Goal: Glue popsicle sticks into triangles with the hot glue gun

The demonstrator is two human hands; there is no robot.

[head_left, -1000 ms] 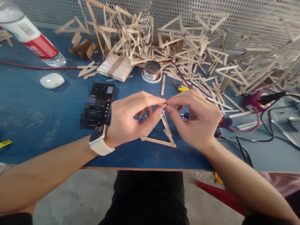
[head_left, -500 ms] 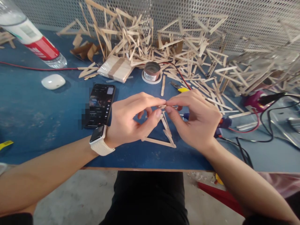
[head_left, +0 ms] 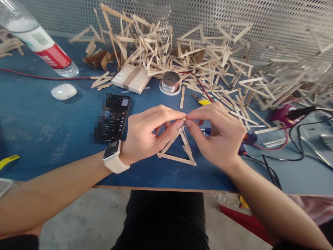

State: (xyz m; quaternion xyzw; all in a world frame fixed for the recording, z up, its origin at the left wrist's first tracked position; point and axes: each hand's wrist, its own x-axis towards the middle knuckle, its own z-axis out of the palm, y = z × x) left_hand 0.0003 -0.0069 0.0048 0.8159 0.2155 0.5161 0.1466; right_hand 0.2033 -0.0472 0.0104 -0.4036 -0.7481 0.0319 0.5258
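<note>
The left forearm and right forearm slant inward across the table's near edge. The left hand and right hand meet at the forefingers, backs up, thumbs and forefingers pinched.

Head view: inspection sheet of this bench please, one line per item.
Surface: blue table, pale smudges at left.
Job's things: triangle of sticks, just below both grips.
Clutter: stick heap at back; bottle, phone, jar, yellow knife.
Grips: left grip and right grip pinched together on a small wooden piece, mostly hidden.
Cables: red cable left; black cable right.
Surroundings: perforated panel behind; grey floor below.
</note>
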